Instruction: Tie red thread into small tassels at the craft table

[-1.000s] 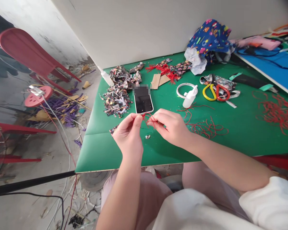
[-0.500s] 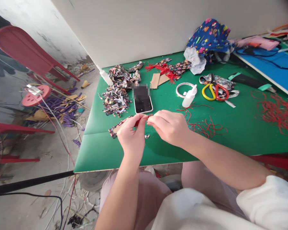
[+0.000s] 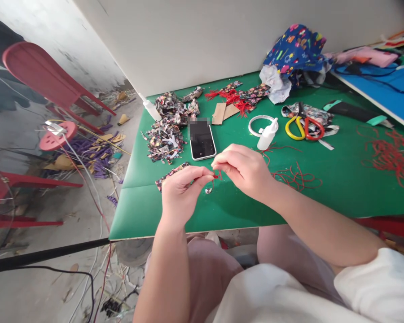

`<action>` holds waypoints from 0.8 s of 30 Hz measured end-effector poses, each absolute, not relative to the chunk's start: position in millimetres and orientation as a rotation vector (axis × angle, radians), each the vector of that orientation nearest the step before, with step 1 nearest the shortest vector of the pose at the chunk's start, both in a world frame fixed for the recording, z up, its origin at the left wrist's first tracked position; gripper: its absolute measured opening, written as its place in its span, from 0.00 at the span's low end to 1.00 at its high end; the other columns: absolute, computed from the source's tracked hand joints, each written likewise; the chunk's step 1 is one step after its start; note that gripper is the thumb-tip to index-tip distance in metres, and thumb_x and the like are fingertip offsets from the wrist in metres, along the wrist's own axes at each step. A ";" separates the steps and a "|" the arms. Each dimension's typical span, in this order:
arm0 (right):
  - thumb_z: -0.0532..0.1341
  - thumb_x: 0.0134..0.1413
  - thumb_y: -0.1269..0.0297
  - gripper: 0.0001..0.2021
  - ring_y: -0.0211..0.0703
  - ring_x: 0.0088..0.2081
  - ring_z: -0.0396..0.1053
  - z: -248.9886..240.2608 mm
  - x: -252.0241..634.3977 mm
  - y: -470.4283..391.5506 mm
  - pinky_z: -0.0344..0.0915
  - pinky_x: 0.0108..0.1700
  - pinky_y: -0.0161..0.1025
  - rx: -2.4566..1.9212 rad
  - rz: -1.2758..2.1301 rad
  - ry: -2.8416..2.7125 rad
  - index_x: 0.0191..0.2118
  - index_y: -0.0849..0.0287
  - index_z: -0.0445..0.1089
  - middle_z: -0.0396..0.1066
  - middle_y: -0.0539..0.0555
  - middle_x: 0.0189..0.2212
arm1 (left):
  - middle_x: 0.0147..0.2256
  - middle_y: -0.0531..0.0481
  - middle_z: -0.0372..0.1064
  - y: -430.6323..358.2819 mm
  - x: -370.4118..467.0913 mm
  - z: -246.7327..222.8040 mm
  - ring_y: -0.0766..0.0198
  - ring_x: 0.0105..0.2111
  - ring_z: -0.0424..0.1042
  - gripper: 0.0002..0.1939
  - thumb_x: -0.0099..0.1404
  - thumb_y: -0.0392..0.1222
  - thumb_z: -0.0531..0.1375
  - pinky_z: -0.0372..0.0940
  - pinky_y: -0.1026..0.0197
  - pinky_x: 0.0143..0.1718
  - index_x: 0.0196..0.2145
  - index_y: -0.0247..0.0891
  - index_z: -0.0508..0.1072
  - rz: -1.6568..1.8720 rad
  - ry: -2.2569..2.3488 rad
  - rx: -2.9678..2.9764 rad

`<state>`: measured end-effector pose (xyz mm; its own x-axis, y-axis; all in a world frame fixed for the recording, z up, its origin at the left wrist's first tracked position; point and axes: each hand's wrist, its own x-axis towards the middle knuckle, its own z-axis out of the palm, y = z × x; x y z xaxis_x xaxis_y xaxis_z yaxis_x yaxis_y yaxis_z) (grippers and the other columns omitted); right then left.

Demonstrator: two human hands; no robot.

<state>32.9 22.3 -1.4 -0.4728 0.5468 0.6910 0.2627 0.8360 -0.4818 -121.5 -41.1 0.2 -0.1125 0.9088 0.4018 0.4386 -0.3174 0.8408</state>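
Observation:
Between my two hands runs a short red cord (image 3: 220,174), with a small loop near the fingertips. My left hand (image 3: 185,186) is closed, pinching the cord between thumb and forefinger. Close by on the right, my right hand (image 3: 244,169) pinches the other part of the cord; its palm faces down. Partly hidden behind my left hand lies a floral fabric strip (image 3: 166,177) on the green table (image 3: 138,208). A black phone (image 3: 203,142) with a white edge lies just beyond my hands. Loose red cords (image 3: 294,177) spread to the right of my right hand.
Floral fabric scraps (image 3: 168,134) are heaped at the left beside a white squeeze bottle (image 3: 151,109). Another white bottle (image 3: 266,136), scissors with yellow and red handles (image 3: 305,128) and a dark-handled cutter (image 3: 353,112) lie right. Red plastic chairs (image 3: 43,74) stand on the littered floor.
My hands have drawn slightly apart, with the right hand lifting a little, and more of the red cord shows between the fingers. The whole view has shifted slightly.

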 end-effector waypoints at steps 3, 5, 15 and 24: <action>0.55 0.58 0.67 0.07 0.35 0.30 0.66 -0.1 32.1 21.3 0.62 0.34 0.33 -0.568 0.521 -2.046 0.31 0.60 0.67 0.69 0.51 0.27 | 0.25 0.55 0.72 -43.1 -122.1 2.8 0.69 0.27 0.68 0.05 0.56 0.32 0.61 0.63 0.65 0.30 0.27 0.41 0.75 1.480 1.345 1.729; 0.55 0.57 0.68 0.06 0.33 0.30 0.65 -0.3 31.6 20.8 0.62 0.33 0.32 -0.555 0.604 -2.033 0.31 0.59 0.67 0.69 0.50 0.27 | 0.24 0.55 0.71 -43.0 -120.7 3.5 0.69 0.26 0.68 0.06 0.55 0.31 0.61 0.64 0.64 0.30 0.27 0.41 0.75 1.526 1.280 1.741; 0.57 0.56 0.67 0.05 0.31 0.26 0.61 3.7 33.1 19.2 0.59 0.29 0.30 -0.554 0.695 -1.965 0.30 0.60 0.67 0.67 0.48 0.25 | 0.22 0.55 0.70 -41.1 -111.8 -0.2 0.69 0.24 0.68 0.03 0.55 0.36 0.63 0.63 0.65 0.26 0.25 0.41 0.75 1.650 1.345 1.646; 0.56 0.56 0.71 0.04 0.32 0.30 0.66 -1.9 33.2 22.0 0.63 0.33 0.31 -0.426 0.506 -1.920 0.31 0.60 0.66 0.68 0.50 0.27 | 0.23 0.55 0.72 -40.8 -110.4 -3.3 0.71 0.23 0.66 0.01 0.53 0.38 0.65 0.62 0.68 0.24 0.26 0.40 0.77 1.441 1.405 1.538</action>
<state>33.2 22.0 -1.9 -0.3802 0.5095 0.7719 0.0629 0.8469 -0.5280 -110.4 -40.8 -3.3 -0.1492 0.9385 0.3113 0.2879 -0.2599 0.9217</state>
